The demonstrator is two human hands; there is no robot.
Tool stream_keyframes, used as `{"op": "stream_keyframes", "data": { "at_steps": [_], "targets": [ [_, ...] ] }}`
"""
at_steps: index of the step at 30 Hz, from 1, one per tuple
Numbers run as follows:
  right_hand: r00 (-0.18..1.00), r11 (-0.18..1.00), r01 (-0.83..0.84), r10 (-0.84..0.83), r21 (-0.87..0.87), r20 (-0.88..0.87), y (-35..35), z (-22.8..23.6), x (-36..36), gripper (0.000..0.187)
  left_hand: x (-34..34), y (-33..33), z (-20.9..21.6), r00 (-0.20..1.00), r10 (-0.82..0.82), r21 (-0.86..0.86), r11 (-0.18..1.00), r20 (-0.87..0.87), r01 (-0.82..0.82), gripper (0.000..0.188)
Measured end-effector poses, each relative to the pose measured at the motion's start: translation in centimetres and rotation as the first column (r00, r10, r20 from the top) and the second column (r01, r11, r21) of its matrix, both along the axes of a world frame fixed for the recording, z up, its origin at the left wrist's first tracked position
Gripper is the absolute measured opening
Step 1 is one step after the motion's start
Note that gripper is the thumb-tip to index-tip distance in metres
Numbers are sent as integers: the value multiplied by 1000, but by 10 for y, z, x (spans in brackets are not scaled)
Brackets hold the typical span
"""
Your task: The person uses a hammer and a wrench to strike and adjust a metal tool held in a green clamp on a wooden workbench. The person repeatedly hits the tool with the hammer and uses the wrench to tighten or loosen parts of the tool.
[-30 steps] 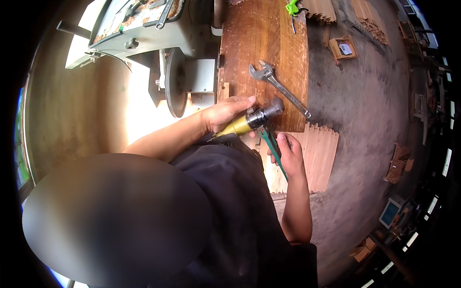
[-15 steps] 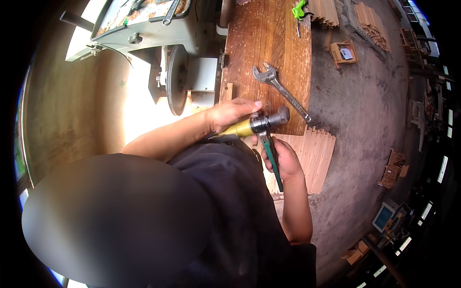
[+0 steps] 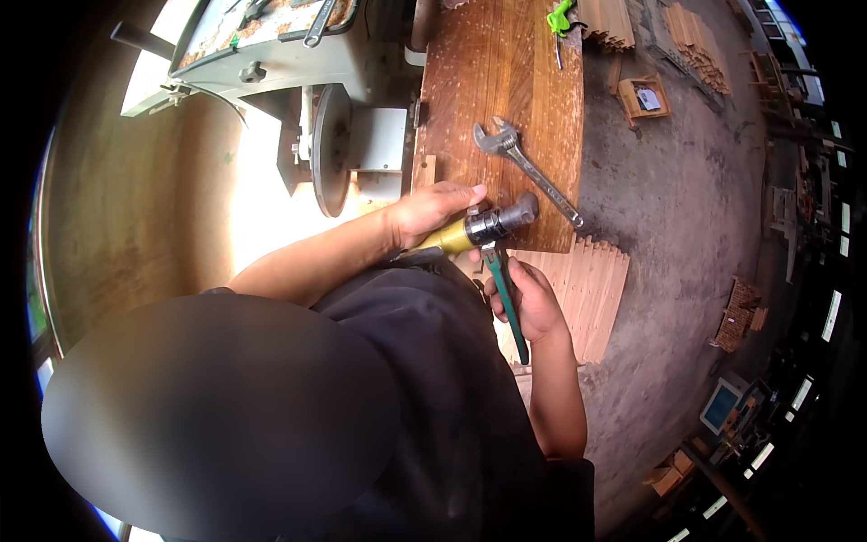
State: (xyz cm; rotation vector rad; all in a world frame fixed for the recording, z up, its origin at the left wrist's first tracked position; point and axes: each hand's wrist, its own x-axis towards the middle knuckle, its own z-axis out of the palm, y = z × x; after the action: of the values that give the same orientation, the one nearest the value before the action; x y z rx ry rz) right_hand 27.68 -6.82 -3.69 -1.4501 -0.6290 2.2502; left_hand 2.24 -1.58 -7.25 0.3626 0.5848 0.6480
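A yellow-bodied tool with a black collar and a dark angled head, which looks like an air tool (image 3: 456,237), lies slantwise above the table's near end. My left hand (image 3: 432,213) is closed round its yellow body, with the thumb stretched along the top. My right hand (image 3: 539,303) is closed on the green handle of a wrench (image 3: 508,303), whose jaw end meets the underside of the black collar. The fingers partly cover the handle, and how the jaws sit is hard to make out. Beyond the dark head, a large adjustable wrench (image 3: 535,176) rests on the wooden table.
The worn wooden table (image 3: 452,90) carries a bright green air blow gun (image 3: 559,20) at its far edge. To the left stands a grey machine (image 3: 343,63) with a round disc (image 3: 331,149). Stacked wood strips (image 3: 587,298) lie below the table, right of my hands.
The yellow tool and the green-handled wrench have shifted slightly left together. The wrench handle's lower end has swung a little left. Both hands keep their hold.
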Motion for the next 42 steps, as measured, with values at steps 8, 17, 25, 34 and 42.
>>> {"op": "stream_keyframes", "data": {
  "at_steps": [8, 17, 25, 34, 42],
  "targets": [
    [998, 999, -53, 53, 1, 24, -4, 14, -2, 43, -5, -5, 17, 1000, -2, 87, 996, 28, -1, 46],
    [999, 996, -3, 0, 87, 33, -6, 11, -2, 41, 2, -10, 7, 999, 51, 79, 996, 19, -52, 46],
    [998, 996, 39, -42, -77, -36, -7, 11, -3, 42, 2, -8, 6, 996, 88, -31, 996, -12, -89, 41],
    [999, 999, 32, -32, 4, 19, -10, -1, 1, 41, 3, -7, 4, 997, 65, -34, 997, -36, -66, 41],
    [998, 999, 37, -39, 30, 51, -10, -4, 2, 45, 2, -5, 0, 1000, 15, -20, 1000, -6, -15, 46]
  ]
}}
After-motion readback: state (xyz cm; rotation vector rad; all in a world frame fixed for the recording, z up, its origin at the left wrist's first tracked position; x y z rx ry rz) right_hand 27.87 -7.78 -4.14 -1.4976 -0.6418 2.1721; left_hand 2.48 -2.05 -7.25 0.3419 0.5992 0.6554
